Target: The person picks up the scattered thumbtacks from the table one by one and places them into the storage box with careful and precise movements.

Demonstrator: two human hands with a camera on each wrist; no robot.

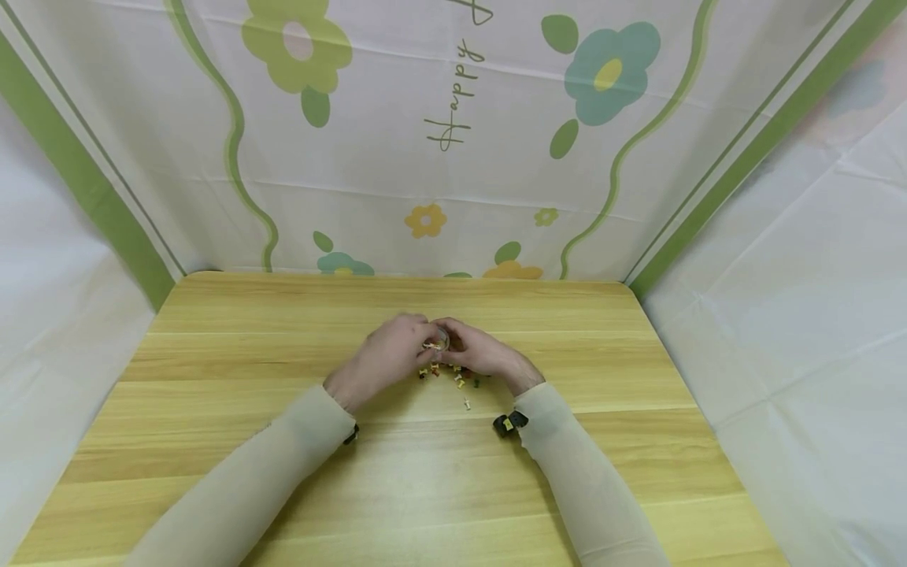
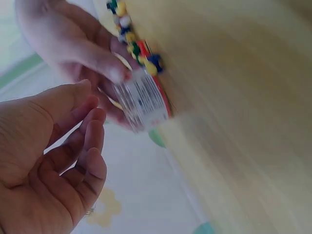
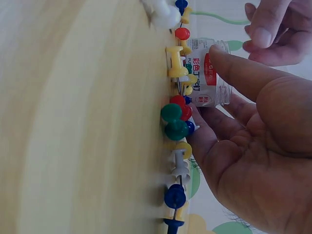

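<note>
My right hand (image 1: 485, 352) holds a small clear jar (image 3: 197, 90) with a printed red and white label, thumb on one side and fingers round the other. The jar's threaded mouth is uncovered. Close by that mouth is my left hand (image 1: 395, 346), its fingers loosely bent and thumb tip near the index fingertip; nothing shows between them. Push pins lie on the table beside the jar, among them a yellow push pin (image 3: 176, 61), a green push pin (image 3: 171, 113) and a blue push pin (image 3: 174, 196). In the left wrist view the jar's side (image 2: 146, 97) shows a barcode.
The wooden table (image 1: 425, 480) carries several scattered push pins just in front of the hands, with one white push pin (image 1: 467, 404) lying nearer to me. A white curtain (image 1: 397, 157) with printed flowers hangs behind the table's far edge, and white cloth stands at both sides.
</note>
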